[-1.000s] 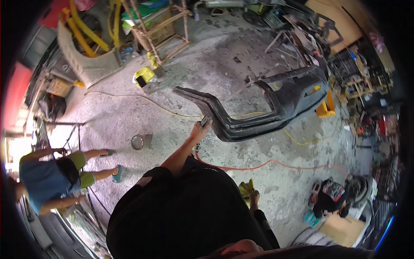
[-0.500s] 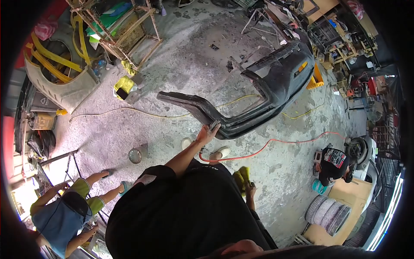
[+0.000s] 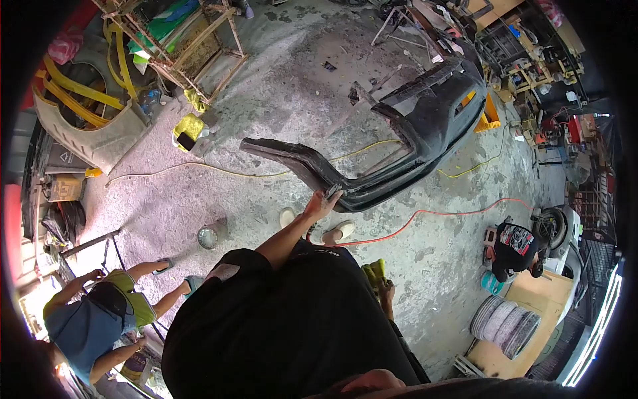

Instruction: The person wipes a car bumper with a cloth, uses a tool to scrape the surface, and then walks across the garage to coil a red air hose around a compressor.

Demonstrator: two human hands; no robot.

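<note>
Left hand: the left hand is stretched forward at the end of a bare arm and rests against the lower edge of the bumper.
Left grip: narrow, the fingers folded around a small grey pad that is pressed to the bumper's edge.
Right hand: the right hand hangs low beside the body, well apart from the bumper.
Right grip: closed on a yellow-green cloth, which sticks out above the fingers; finer detail is too small to tell.
Bumper: the long black plastic car bumper stands on the grey concrete floor directly ahead of the person. One end curves away to the left, the other rises toward the upper right.
Feet: two pale sandals stand on the floor just below the bumper, near the left hand.
Hose: a thin red hose runs across the floor from the feet toward the right.
Cable: a yellow cable lies on the floor to the left and passes behind the bumper.
Can: a round metal can stands on the floor left of the outstretched arm.
Fender: a grey car fender panel leans at the far left.
Second person: a person in a blue top and green shorts bends over at the lower left, well apart from the bumper.
</note>
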